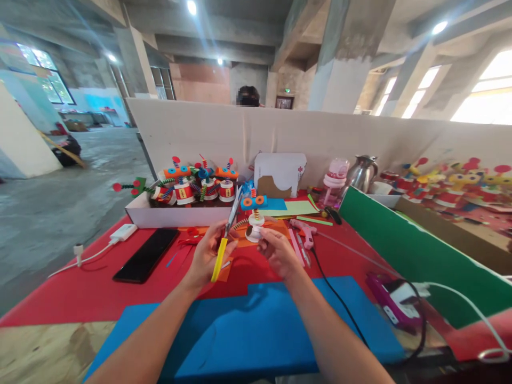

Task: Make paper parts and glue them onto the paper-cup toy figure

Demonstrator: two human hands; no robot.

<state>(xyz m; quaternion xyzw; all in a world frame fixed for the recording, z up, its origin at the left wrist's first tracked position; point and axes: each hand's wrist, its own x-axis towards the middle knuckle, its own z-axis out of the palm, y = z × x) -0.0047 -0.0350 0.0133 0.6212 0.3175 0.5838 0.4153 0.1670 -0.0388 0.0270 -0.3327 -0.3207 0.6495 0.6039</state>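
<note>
Tongs (pixel 229 226) with a yellow handle sit in the left hand (pixel 206 255), fist wrapped round the handle low down, metal arms running up and a bit right, away from the body. Their long axis is a steep diagonal, tips ending near the orange-and-blue top of the small toy (pixel 255 216). That toy stands upright on a white spool base, just past the fingertips of the right hand (pixel 279 252). Right hand is curled, fingers pinched at or beside the base (can't tell if it truly grips it or only touches). So the toy lies straight ahead of both hands, slightly right of centre; right hand is the nearer one, left reaches it only through the tongs.

Around them: red cloth on the table (pixel 92 290), blue foam sheet (pixel 256 325) under the forearms, black phone (pixel 146 255) to the left, pink glue gun (pixel 304 232) just right of the right hand with its black cord trailing back. White box (pixel 176 213) of finished toys sits behind the tongs. Green board (pixel 408 256) leans off to the right. Another person's head shows above the far partition.
</note>
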